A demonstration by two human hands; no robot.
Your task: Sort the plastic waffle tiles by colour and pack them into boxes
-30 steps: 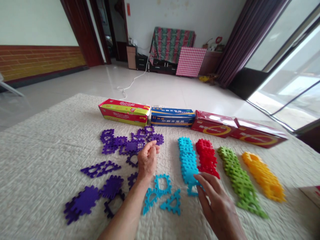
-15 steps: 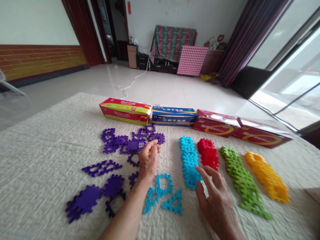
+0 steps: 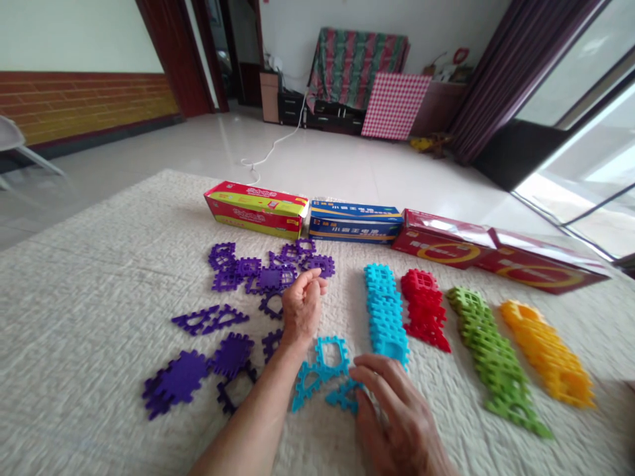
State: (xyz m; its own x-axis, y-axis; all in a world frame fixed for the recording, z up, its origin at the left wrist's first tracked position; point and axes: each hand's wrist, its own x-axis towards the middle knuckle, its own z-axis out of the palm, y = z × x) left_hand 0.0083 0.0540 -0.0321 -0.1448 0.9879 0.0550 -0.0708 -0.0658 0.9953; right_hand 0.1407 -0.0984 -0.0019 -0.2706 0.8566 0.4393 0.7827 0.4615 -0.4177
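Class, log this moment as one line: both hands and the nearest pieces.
left hand: loosely curled, near purple pieces | right hand: open, at blue triangle, contact unclear | blue row: beside red row

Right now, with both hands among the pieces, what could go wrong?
The right hand partly hides a loose light-blue piece and might push it askew. It also sits near the light-blue row, which could shift if brushed. The left hand, beside scattered purple pieces, might nudge those.
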